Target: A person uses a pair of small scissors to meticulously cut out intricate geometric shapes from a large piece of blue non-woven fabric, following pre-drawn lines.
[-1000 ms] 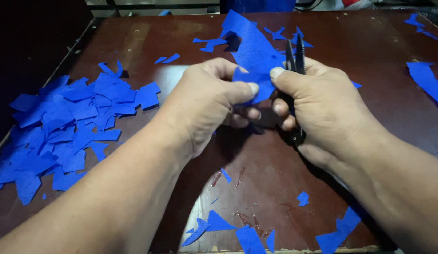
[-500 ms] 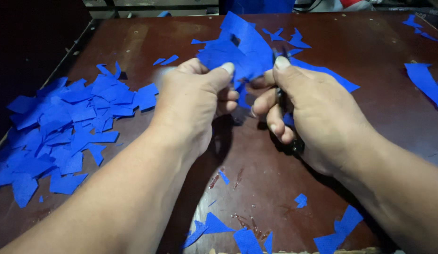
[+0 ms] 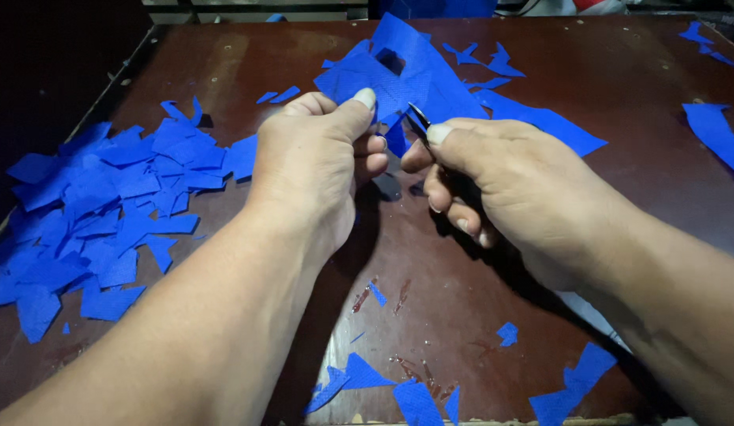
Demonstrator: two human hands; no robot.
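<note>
Left hand (image 3: 316, 162) is seen closed, thumb pressed over the near edge of a large blue sheet (image 3: 398, 75), which is pinched between thumb and curled fingers and held above the far middle of the brown table (image 3: 635, 87); right hand (image 3: 513, 185) is closed around a small dark cutting tool (image 3: 418, 118), only its tip being visible beyond the thumb, set against the sheet's lower edge just beside the left thumb. Both hands are held close together, nearly touching. Whether the tool's blades are parted cannot be told. A pile of blue offcuts (image 3: 99, 213) is spread across the left side of the table, well apart from the hands. A long blue strip (image 3: 544, 122) is laid behind the right hand, partly under the sheet. Further scraps are noted at the far right edge (image 3: 718, 130) and along the near edge (image 3: 418, 398). Small reddish stains (image 3: 363, 298) are marked on the tabletop below the hands
</note>
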